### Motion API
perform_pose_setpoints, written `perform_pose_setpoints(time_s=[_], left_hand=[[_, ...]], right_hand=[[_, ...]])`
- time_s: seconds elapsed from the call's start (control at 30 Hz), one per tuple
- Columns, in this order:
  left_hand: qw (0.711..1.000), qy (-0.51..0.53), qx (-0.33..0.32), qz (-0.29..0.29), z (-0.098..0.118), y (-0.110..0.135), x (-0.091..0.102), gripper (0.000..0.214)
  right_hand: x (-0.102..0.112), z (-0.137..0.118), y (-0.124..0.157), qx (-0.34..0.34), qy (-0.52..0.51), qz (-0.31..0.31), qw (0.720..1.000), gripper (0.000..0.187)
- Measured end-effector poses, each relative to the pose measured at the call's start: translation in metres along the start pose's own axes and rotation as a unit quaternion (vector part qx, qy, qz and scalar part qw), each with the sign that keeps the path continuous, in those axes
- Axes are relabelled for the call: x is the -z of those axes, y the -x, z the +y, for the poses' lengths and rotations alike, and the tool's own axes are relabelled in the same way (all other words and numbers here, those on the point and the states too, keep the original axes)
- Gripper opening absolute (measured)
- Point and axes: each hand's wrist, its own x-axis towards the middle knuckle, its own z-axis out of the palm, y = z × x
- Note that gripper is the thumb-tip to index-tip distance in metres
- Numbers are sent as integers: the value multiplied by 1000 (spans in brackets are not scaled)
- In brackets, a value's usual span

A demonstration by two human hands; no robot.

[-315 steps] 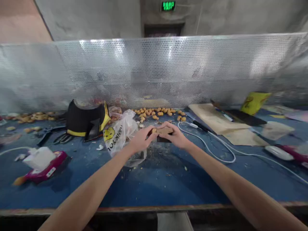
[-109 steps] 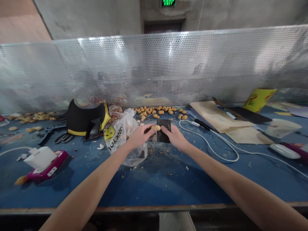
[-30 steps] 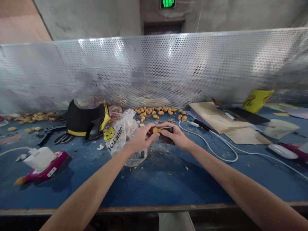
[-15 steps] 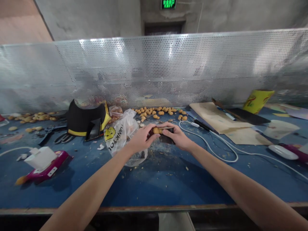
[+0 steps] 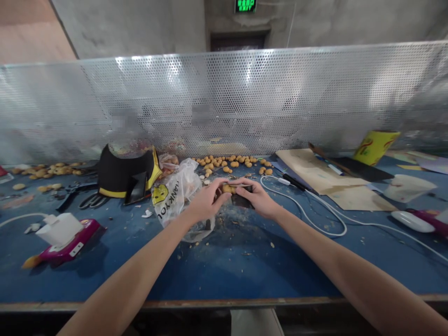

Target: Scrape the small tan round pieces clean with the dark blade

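Observation:
My left hand (image 5: pixel 206 199) and my right hand (image 5: pixel 259 198) meet above the middle of the table. Between their bent fingers and thumbs they pinch a yellow-brown, lumpy nut (image 5: pixel 229 189) that looks like a peanut in its shell. The fingers cover part of it. A dark flat piece (image 5: pixel 241 201) shows just below my right fingers; whether the hand touches it I cannot tell. Beside my left wrist a clear plastic bag (image 5: pixel 182 186) with a yellow smiley print lies crumpled. Similar nuts (image 5: pixel 224 163) lie loose behind my hands.
On the left are a black and yellow visor-like piece (image 5: pixel 121 172), scissors (image 5: pixel 93 200) and a purple power strip (image 5: pixel 70 247) with a white plug. A white cable (image 5: pixel 308 224), brown card (image 5: pixel 332 182) and yellow packet (image 5: pixel 374 147) lie right. Behind stands a perforated metal panel (image 5: pixel 245 102).
The nut has turned slightly between my fingers. Both hands stay in nearly the same place, and the things around them have not moved.

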Motion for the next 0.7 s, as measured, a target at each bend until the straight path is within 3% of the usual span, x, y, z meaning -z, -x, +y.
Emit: perform_pose_setpoints(time_s=[0.13,0.3,0.47,0.7], left_hand=[[1000,-4,13,-9,-1,-2,-2,31],[999,23,22,-39,-1,-2,-5,36],[999,-33,9,-11,-2,1,-3,39],[1000,10,3,-15,3,1,-5,33]], right_hand=[[-1,-3,1,-6,-21,1,1000,30],[1,-4,1,-22,-38,0,999,29],[-1,-1,1,-53,-94,-14,994,33],[-4,-6,4,-59,-102,-16,993,31]])
